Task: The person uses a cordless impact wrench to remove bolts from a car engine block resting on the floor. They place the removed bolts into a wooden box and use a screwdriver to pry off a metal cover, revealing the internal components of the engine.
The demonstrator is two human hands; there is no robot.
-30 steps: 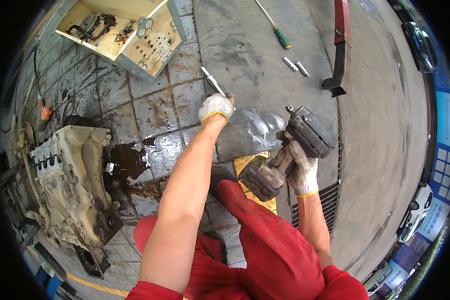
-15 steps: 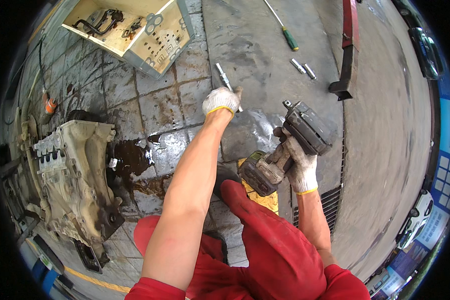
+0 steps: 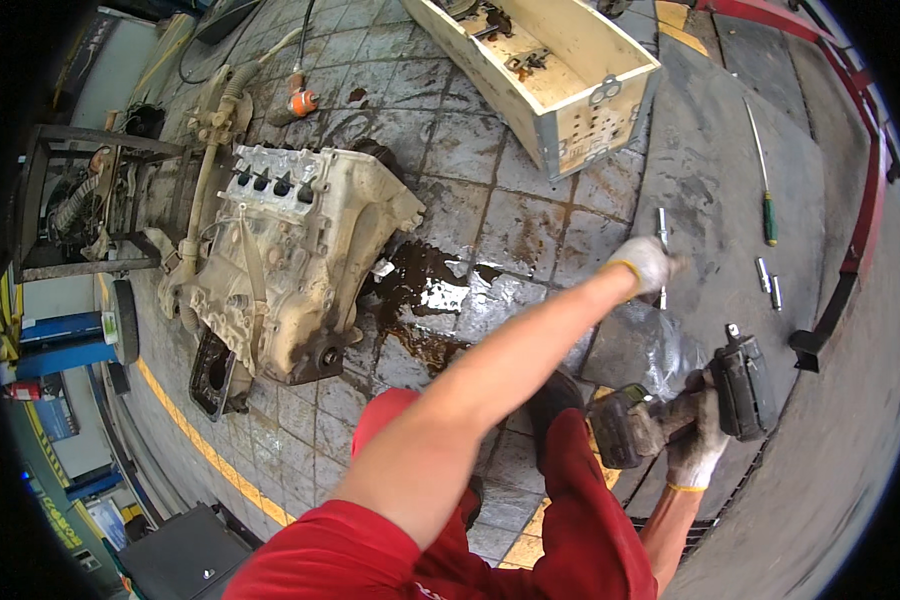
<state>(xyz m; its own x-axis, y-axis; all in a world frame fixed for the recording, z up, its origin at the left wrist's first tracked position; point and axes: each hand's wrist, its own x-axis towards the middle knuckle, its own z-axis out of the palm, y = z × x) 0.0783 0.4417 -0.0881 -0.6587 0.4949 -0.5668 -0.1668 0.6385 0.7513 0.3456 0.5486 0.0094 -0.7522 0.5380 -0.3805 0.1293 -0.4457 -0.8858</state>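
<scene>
My left hand [image 3: 646, 264], in a white glove with a yellow cuff, reaches forward and closes on a slim metal tool [image 3: 661, 226] lying on the dark floor. My right hand [image 3: 697, 452], gloved the same way, grips a black cordless impact wrench [image 3: 692, 402] held low at the right, above a crumpled clear plastic sheet [image 3: 642, 347]. My red trouser legs fill the bottom of the view.
A dirty engine block [image 3: 290, 255] stands at the left beside a dark oil puddle [image 3: 425, 290]. A cream parts box [image 3: 550, 70] lies at the top. A green-handled screwdriver [image 3: 767, 190] and two small sockets [image 3: 768, 283] lie on the right, near a red lift arm [image 3: 865, 200].
The view has swung left, bringing the engine block toward the middle. My left hand has stretched further forward onto the slim metal tool. The right hand keeps hold of the impact wrench.
</scene>
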